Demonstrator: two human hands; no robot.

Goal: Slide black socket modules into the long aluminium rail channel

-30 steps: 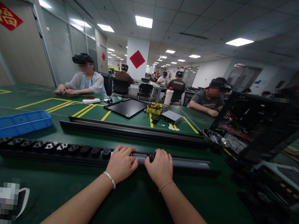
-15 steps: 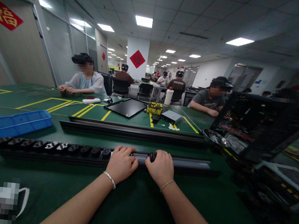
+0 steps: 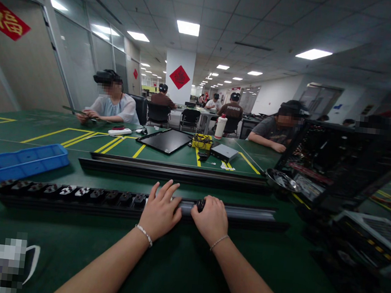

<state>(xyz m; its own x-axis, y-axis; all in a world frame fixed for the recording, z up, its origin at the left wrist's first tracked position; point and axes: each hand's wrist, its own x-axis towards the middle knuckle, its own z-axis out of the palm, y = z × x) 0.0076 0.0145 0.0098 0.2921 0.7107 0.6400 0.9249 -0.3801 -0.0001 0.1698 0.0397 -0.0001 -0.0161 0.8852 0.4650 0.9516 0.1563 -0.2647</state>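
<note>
A long black channel (image 3: pixel 250 224) lies across the green table, with several power socket modules (image 3: pixel 97 195) lined up in its left part. Most modules are black, and two have white faces. My left hand (image 3: pixel 163 208) lies over the channel at the right end of this row, fingers stretched and spread, hiding what is under the palm. Just to its right, my right hand (image 3: pixel 211 218) is closed around a small black socket module (image 3: pixel 201 205), which sits at the channel's inner strip. The fingers partly cover that module, so whether it touches the strip cannot be told.
Behind the channel lies a second black rail (image 3: pixel 178 173). A blue bin (image 3: pixel 22 161) stands at left, and a metal bowl (image 3: pixel 283 180) and an open computer case (image 3: pixel 326 165) at right. Beyond are a black panel (image 3: pixel 164 140) and a grey box (image 3: pixel 224 153). Co-workers sit across the table.
My left hand's fingers have lifted and spread from a curled grip. My right hand stays nearly in place with the module. A co-worker at left now holds up a thin flat piece.
</note>
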